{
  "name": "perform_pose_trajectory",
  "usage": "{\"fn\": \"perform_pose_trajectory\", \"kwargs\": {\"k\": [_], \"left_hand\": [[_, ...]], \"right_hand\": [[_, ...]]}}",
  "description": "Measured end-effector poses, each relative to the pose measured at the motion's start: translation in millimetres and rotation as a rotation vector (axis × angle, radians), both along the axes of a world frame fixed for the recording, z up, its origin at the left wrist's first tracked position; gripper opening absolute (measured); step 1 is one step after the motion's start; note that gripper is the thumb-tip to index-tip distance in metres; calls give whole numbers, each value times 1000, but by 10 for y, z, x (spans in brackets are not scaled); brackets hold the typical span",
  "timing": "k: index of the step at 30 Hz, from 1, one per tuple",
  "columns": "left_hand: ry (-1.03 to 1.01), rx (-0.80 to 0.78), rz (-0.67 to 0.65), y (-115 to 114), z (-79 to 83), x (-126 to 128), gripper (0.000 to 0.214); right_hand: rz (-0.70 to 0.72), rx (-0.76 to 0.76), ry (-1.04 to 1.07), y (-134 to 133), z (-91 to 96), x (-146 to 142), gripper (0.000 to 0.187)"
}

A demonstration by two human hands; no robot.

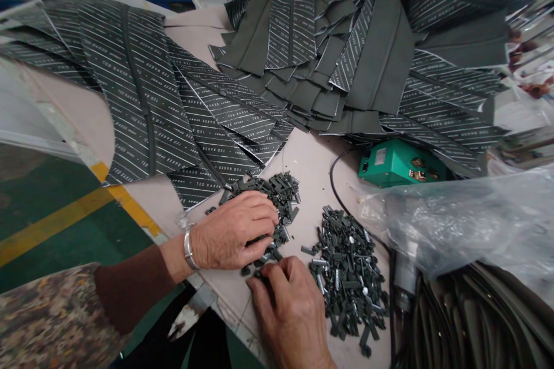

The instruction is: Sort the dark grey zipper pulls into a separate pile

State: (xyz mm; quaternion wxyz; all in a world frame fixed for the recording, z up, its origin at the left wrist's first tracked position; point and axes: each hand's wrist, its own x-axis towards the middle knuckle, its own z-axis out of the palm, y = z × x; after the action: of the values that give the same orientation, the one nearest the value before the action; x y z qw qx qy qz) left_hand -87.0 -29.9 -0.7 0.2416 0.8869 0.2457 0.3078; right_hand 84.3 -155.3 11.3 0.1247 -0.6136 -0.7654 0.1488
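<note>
My left hand (236, 230), a metal bangle on its wrist, lies over a pile of small dark zip pulls (285, 187). Its fingers are curled together, and the tips are turned down out of sight. Close below it, at the near edge of that pile, my right hand (292, 308) has its thumb and forefinger bent together; what lies between them is too small to make out. A second heap of dark and silvery zip pulls (348, 268) sits to the right of my right hand. Just beyond the left hand, a zip end on a printed dark panel (194, 184) reaches the first pile.
Dark panels with zips (138, 92) spread across the left of the table; more overlapping panels (381, 52) are stacked at the back. A green box (392, 164) with a black cable stands behind the right heap. Clear plastic (467, 219) covers part of the folded dark material (476, 317) at right.
</note>
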Motion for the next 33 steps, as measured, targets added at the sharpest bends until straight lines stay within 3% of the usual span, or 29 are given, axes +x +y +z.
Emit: {"fn": "perform_pose_trajectory", "kwargs": {"k": [6,10,15,19,25,33], "left_hand": [[1,1,10,-1,6,-8,10],[-37,13,42,-2,-22,1,10],[-67,18,90,-16,-71,-7,11],[-84,24,110,-18,-69,-23,11],[-106,0,113,-21,-57,-19,11],[-137,-26,121,-24,-49,-19,11]], "right_hand": [[154,-99,-136,17,147,433,7],[155,-162,-199,72,311,704,7],[-67,-116,57,200,265,458,26],[-143,-136,159,344,147,159,46],[-168,-176,212,486,111,156,21],[-72,-77,316,506,70,186,18]]}}
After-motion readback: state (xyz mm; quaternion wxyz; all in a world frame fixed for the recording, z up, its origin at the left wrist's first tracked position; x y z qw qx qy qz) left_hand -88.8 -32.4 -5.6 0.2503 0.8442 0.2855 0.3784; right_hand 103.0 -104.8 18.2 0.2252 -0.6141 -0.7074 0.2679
